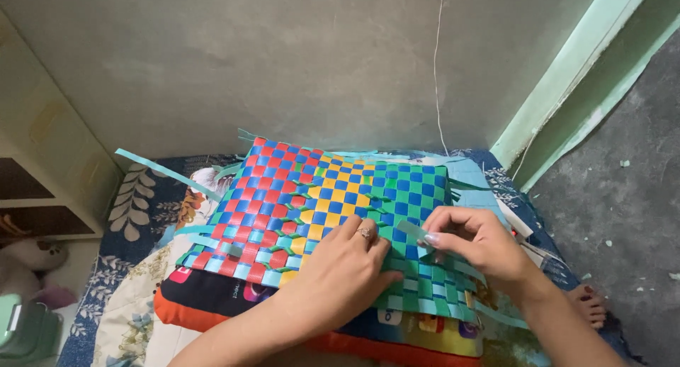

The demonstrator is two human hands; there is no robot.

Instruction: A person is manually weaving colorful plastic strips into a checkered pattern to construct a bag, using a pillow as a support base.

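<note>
Strip (413,230) end sits pinched in my right hand (473,241), angled up-left over the woven mat (312,197). My left hand (347,271) presses flat just beside it, fingers together.

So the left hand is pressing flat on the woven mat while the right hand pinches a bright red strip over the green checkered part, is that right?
Not quite. In the head view the strip pinched by the right hand is pale light blue, not bright red. The rest holds: the left hand lies flat on the woven mat, and the right hand works over its green checkered part.
</note>
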